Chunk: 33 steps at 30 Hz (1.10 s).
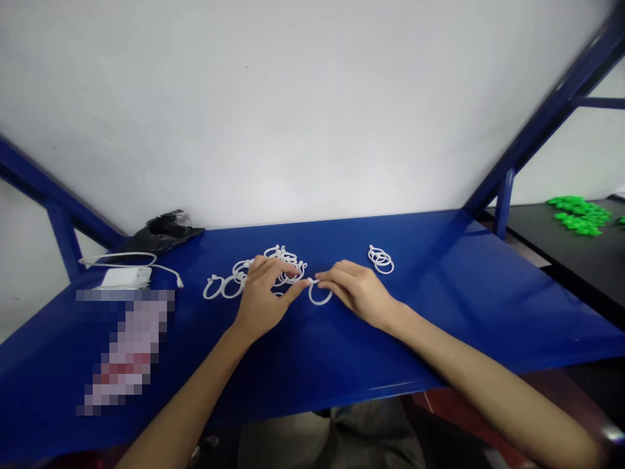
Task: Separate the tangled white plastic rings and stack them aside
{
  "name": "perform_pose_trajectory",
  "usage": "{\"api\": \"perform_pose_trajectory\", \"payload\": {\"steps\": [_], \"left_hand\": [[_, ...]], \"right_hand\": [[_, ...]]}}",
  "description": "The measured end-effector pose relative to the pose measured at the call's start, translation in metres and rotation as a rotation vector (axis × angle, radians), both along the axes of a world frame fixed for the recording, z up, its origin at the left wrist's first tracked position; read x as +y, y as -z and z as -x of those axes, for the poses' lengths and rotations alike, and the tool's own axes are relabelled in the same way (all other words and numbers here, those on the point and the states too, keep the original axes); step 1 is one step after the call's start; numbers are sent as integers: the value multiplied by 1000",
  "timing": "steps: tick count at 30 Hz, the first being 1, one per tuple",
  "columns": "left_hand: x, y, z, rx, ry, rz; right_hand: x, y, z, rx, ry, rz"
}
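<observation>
A white plastic ring with a small knob or eyelet, resembling a curtain ring (320, 303), sits low over the blue table between my hands. My right hand (359, 290) pinches its top edge between thumb and fingertips. My left hand (266, 293) has its thumb tip at the ring's knob, while its forefinger stays apart from the thumb. Under and behind the left fingers lies a loose pile of similar white rings (233, 286), partly hidden by that hand. Several more rings (381, 259) lie in a small group beyond my right hand.
The blue table (415, 352) meets a white wall. On its left lie a black plastic bag (163, 233), a white adapter (125, 278) with a cable, and a blurred-out item (131, 352). Blue frame bars slope at both sides. Green pieces (581, 215) lie on a black table at right.
</observation>
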<state>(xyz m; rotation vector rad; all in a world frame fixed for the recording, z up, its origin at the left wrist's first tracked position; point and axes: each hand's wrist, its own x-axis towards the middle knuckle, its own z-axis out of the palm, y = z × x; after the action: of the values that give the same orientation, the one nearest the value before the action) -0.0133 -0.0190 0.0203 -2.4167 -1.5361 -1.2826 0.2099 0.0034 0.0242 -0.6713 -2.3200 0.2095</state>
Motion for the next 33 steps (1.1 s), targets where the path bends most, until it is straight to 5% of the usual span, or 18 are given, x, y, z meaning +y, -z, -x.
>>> {"api": "perform_pose_trajectory", "payload": {"steps": [9,15,20,24,29,33], "left_hand": [[7,11,10,319,-328,174],[7,11,12,330,-347,222],[10,13,17,243,-332,228],[8,13,11,157,-268,157],[-1,13,-3,97,-64,-57],[-7,19,-12,120,94,-104]], "right_hand": [[53,-9,-64,-257,744,131],[58,-11,-74,-391,909,222],[54,-6,-65,-355,866,45],[42,-2,-44,-171,633,-12],[16,5,-8,84,175,300],[5,11,7,198,40,561]]}}
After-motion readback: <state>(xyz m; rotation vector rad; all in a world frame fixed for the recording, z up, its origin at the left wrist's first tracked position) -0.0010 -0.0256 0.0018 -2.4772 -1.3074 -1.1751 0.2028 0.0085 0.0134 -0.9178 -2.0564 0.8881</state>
